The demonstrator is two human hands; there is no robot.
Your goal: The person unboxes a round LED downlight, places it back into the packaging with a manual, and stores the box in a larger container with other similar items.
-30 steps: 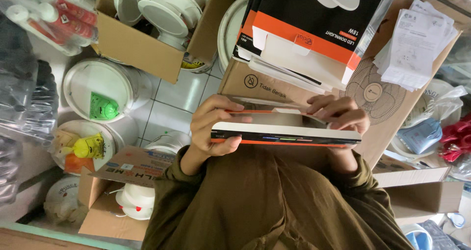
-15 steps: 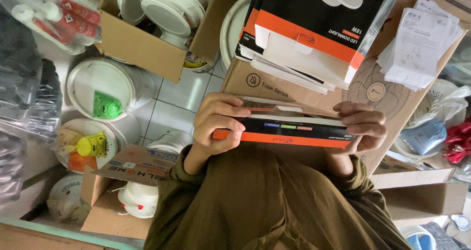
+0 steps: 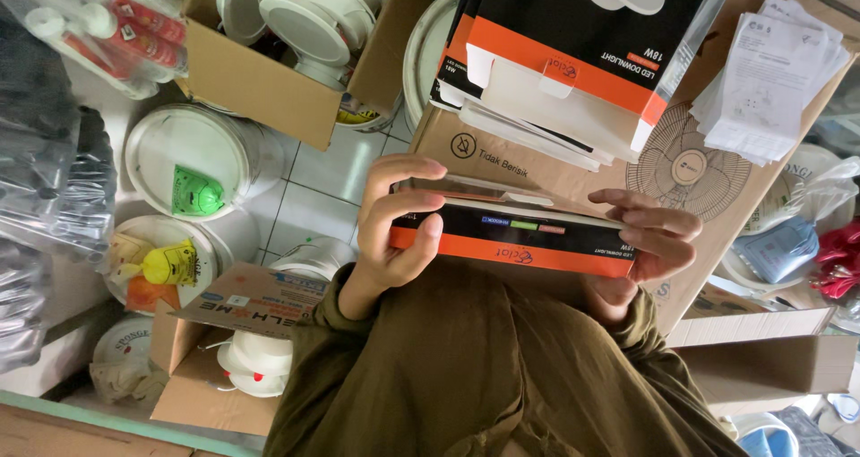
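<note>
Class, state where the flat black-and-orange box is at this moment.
In the head view, the flat black-and-orange box is at centre, held between the left hand and right hand, just below the stack of similar boxes on the large cardboard carton.

Open room is scarce: only the patch of white floor tiles (image 3: 327, 193) left of centre lies bare, hemmed in by white buckets (image 3: 193, 157) at left and an open carton of white lamp fittings (image 3: 269, 54) above. Toward the upper right, a stack of black-and-orange boxes (image 3: 573, 54) and a sheaf of papers (image 3: 770, 81) rest on a big brown carton (image 3: 681, 188), blocking passage there. More cartons (image 3: 766, 363) crowd the lower right.
</note>
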